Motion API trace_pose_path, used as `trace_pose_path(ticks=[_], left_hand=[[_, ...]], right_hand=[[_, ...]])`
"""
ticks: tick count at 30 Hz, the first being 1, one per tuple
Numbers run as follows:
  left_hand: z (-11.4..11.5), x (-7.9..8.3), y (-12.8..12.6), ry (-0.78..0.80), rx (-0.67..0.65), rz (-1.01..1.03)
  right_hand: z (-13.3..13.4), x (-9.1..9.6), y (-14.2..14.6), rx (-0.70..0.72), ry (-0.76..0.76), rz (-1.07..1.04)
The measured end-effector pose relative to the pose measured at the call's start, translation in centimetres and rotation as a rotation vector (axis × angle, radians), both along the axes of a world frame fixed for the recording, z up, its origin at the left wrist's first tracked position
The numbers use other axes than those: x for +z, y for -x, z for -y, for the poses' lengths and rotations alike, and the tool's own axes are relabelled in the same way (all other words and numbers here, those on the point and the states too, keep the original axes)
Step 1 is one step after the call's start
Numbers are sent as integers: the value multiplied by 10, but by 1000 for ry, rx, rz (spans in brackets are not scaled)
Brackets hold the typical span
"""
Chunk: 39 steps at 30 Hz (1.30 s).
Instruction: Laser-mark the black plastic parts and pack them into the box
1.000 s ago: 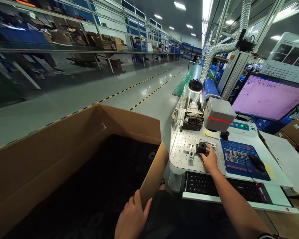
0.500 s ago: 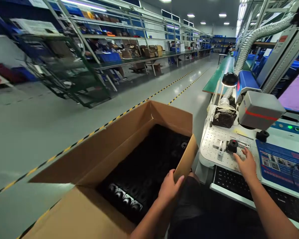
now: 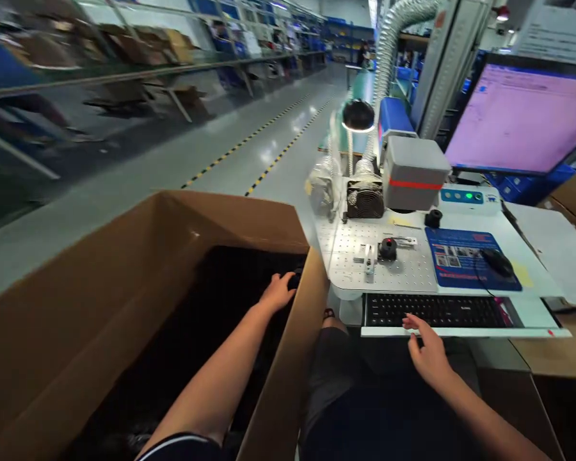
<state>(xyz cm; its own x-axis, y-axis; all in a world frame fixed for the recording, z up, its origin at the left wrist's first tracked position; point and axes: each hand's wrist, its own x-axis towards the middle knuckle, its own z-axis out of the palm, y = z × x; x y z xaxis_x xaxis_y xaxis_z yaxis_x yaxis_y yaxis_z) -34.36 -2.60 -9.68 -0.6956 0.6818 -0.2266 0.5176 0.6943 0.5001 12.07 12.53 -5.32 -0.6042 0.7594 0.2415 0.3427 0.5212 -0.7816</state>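
My left hand (image 3: pixel 278 291) reaches deep into the large cardboard box (image 3: pixel 125 269), fingers curled over a small black round part at the far right corner of the dark trays. Whether it grips the part is unclear. My right hand (image 3: pixel 427 352) hovers open at the front edge of the black keyboard (image 3: pixel 436 310), fingers spread, holding nothing. A small black round part (image 3: pixel 388 248) sits in the fixture on the white perforated plate (image 3: pixel 360 256) under the grey laser head (image 3: pixel 413 173).
A pink-lit monitor (image 3: pixel 523 118) stands behind the station. A mouse (image 3: pixel 496 261) lies on a blue pad (image 3: pixel 465 257). A flexible silver hose (image 3: pixel 388 57) and small fan (image 3: pixel 365 198) rise at the plate's back. Cardboard boxes (image 3: pixel 573 198) lie right; a floor aisle and shelving are on the left.
My left hand moved from the box's near edge into its far corner. My right hand drew back from the part on the fixture to the keyboard's front edge. The view swung right.
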Motion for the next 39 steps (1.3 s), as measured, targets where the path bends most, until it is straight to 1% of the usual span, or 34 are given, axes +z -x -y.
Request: trace_pose_path(ticks=[2,4,9,13,18,22,27,31,35,37,39], left_hand=[[-12,-6,7,50,-16,-2],[-17,-10,9,76,-19,-14],[-15,-15,4,78,24,-40],[-13,-19,0,57,59,-47],[-15,-20,0,78,62,-32],[-16,-19,2,111,52,-24],[-17,-16,3,141,29,-34],[-17,-15,-2,143,68,-74],[-11,-15,-10,98,125,-115],[-6,-14,-13,58,152,-132],[2,-9,-15,16,188,-148]], right_hand=[[6,-2,3,39,-18,-2],[6,-3,5,61,-38,4],[0,-6,5,58,-67,33],[-2,-12,4,56,-79,42],[-1,-19,3,59,-49,70],[-2,-20,3,51,-50,63],[-7,-12,6,32,-100,32],[-17,1,10,-7,-147,20],[-38,14,20,-40,-197,-17],[-53,21,31,-52,-204,-41],[-70,27,47,-68,-199,-64]])
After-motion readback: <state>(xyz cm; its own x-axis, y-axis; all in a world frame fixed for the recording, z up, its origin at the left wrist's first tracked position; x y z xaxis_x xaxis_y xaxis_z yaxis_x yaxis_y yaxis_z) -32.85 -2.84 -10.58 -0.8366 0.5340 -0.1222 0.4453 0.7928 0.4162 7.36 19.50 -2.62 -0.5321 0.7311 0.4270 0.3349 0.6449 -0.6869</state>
